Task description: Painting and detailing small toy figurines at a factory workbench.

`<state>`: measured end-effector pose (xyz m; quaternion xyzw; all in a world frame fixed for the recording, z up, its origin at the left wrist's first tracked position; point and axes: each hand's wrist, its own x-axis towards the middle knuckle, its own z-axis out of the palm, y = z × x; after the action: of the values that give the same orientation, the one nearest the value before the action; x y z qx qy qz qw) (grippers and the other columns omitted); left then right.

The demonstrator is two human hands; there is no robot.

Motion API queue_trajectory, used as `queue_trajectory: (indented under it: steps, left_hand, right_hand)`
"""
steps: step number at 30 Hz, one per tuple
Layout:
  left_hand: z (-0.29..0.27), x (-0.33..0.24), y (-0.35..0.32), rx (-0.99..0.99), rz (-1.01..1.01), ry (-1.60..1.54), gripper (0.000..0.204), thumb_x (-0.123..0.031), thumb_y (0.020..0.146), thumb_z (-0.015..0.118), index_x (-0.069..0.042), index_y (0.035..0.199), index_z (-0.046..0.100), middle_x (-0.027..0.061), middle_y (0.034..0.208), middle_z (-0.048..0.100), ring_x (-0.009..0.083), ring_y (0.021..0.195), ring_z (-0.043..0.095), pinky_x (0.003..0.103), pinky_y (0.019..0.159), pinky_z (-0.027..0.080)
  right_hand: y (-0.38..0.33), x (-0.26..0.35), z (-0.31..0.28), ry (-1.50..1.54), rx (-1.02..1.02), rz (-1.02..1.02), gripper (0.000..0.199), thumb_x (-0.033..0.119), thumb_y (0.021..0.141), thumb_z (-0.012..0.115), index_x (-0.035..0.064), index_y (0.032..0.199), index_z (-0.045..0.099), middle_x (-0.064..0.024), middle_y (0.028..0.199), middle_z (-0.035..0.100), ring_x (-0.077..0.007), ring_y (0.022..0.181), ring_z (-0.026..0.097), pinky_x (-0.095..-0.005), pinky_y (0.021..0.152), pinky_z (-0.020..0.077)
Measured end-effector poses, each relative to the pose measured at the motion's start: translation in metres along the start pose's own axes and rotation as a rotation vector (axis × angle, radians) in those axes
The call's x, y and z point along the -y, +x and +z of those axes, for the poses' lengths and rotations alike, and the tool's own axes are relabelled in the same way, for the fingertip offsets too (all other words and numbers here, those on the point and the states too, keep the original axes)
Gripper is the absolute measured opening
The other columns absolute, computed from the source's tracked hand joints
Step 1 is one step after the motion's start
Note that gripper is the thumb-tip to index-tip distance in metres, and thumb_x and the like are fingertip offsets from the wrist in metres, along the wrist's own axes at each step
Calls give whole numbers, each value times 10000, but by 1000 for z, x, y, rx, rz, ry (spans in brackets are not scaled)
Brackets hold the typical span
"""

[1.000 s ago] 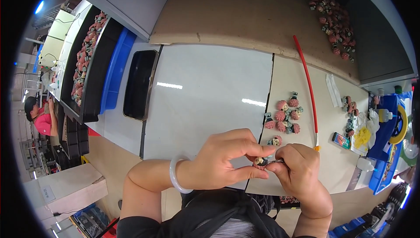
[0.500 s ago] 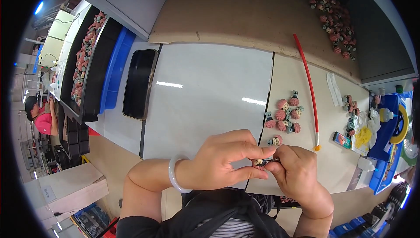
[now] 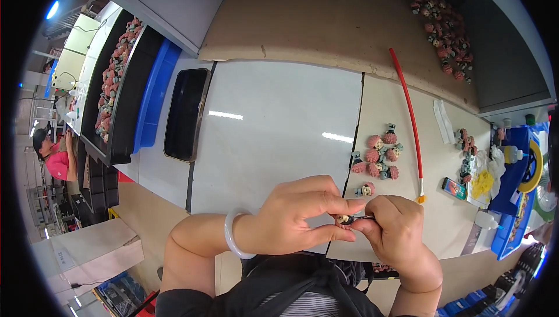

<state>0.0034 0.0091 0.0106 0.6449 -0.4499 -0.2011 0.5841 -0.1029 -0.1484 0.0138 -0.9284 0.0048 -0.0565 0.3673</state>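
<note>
Between the thumb and forefinger of my left hand (image 3: 300, 212) is a small painted figurine (image 3: 343, 220), held low over the table's near edge. My right hand (image 3: 399, 224) is closed in a pinch round a thin dark tool (image 3: 364, 217) whose tip meets the figurine; its exact kind is hidden by the fingers. A single pink-haired figurine (image 3: 366, 189) lies just beyond my hands. Farther off is a cluster of similar figurines (image 3: 373, 155), pink and grey.
A red-handled brush (image 3: 411, 116) lies right of the cluster. A dark phone (image 3: 186, 113) rests at left, beside a blue tray (image 3: 156, 98) and a black tray (image 3: 125, 107) of figurines. More figurines (image 3: 445, 40) fill the far-right shelf corner. Bottles (image 3: 486, 220) stand at right.
My hands stay almost in place, with the figurine and dark tool shifted only slightly between the fingers. The whole view has moved a little.
</note>
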Motion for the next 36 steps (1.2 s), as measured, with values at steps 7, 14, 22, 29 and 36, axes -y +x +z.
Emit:
queue_trajectory:
  steps: [7, 14, 22, 29, 36]
  left_hand:
    - [0, 0, -2, -7, 5, 7, 430, -107, 575, 797, -20, 963, 636, 45, 676, 554, 124, 578, 540, 215, 497, 420]
    - [0, 0, -1, 27, -35, -59, 413, -105, 583, 794, -10, 953, 637, 58, 700, 568, 132, 590, 546, 224, 508, 425]
    - [0, 1, -1, 41, -18, -131, 398, -104, 584, 797, -10, 938, 641, 57, 705, 571, 129, 595, 539, 221, 502, 411]
    - [1, 0, -2, -5, 0, -55, 398, -97, 579, 798, -11, 935, 643, 51, 688, 560, 128, 577, 526, 220, 497, 400]
    - [1, -1, -1, 2, 0, -27, 400, -97, 578, 797, -10, 937, 643, 50, 680, 554, 128, 572, 522, 223, 494, 402]
  right_hand:
    - [-1, 2, 2, -44, -9, -11, 355, 351, 747, 614, 44, 633, 477, -80, 520, 467, -274, 448, 469, -348, 412, 353]
    - [-1, -3, 5, -14, 29, -57, 334, 325, 743, 638, 67, 641, 453, -41, 465, 410, -221, 395, 449, -313, 363, 346]
    - [2, -5, 3, 263, 68, 10, 350, 338, 720, 650, 68, 600, 462, -42, 470, 409, -228, 398, 434, -312, 368, 333]
    - [-1, -2, 1, -30, -27, -63, 367, 365, 720, 624, 54, 621, 458, -72, 513, 442, -262, 444, 453, -334, 414, 338]
    - [1, -4, 4, -58, -110, -137, 359, 323, 660, 691, 78, 599, 436, -34, 473, 390, -203, 394, 415, -300, 362, 325]
